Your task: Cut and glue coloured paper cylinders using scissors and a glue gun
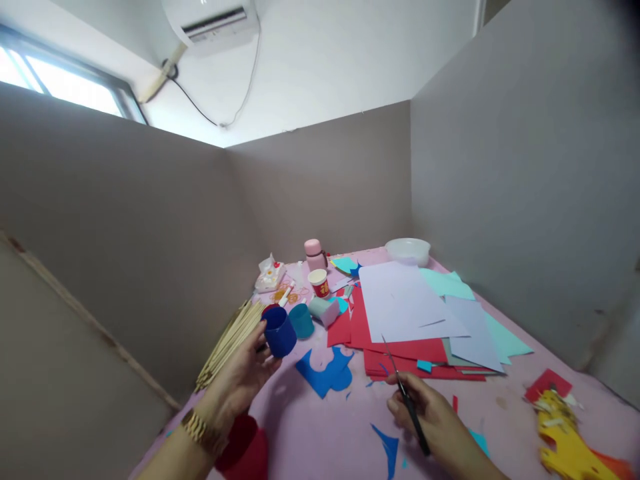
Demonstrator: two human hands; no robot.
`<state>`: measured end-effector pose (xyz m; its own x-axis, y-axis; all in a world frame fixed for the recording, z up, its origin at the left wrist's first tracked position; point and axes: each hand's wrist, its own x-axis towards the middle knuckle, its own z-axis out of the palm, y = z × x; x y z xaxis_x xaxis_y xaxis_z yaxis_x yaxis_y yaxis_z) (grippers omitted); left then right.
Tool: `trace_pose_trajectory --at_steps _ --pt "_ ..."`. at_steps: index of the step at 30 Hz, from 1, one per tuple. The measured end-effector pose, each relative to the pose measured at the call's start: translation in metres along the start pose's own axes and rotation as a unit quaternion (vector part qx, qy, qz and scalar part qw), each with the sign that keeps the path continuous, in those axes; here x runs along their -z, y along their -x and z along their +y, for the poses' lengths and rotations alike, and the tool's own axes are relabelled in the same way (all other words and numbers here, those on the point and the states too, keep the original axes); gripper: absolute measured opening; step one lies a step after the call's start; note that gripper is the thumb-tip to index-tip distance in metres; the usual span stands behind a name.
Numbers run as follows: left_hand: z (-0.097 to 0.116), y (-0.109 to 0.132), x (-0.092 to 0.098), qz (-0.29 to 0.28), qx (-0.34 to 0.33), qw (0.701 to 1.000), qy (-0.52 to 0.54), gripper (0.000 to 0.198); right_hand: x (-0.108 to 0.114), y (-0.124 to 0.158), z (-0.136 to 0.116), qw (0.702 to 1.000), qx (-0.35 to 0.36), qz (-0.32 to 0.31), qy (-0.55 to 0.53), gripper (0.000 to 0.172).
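In the head view, held a dark blue cylinder [281, 337] above the pink table [310, 427] in the left hand [247, 373], pinching it by its left side, near a teal cylinder [302, 321]. Gripped a slim black-handled tool [413, 417] in the right hand [430, 410], with fingers pressed together around it; could not tell whether its tip touched the white sheets [400, 303]. Had a cut blue scrap [325, 379] on the table between both hands. Wore a gold watch [197, 429] on the left wrist, just beside a red container [247, 453].
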<state>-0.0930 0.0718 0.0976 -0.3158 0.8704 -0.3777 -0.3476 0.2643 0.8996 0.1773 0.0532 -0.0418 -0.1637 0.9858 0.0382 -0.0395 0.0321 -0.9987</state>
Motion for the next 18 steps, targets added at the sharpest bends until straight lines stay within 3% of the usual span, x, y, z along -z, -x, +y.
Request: trace_pose_trajectory --at_steps 4,7,18 --pt "-0.002 -0.027 0.021 -0.009 0.094 0.991 -0.097 0.028 -0.003 0.002 0.002 1.0 -0.003 -0.025 0.003 0.041" --pt "-0.009 -0.039 0.031 0.005 0.126 0.979 -0.159 0.032 -0.005 0.003 -0.001 1.0 -0.014 -0.019 0.01 0.043" --pt "-0.014 -0.03 0.039 0.019 0.06 0.935 -0.35 0.033 -0.008 0.006 -0.005 1.0 -0.018 -0.011 0.014 0.041"
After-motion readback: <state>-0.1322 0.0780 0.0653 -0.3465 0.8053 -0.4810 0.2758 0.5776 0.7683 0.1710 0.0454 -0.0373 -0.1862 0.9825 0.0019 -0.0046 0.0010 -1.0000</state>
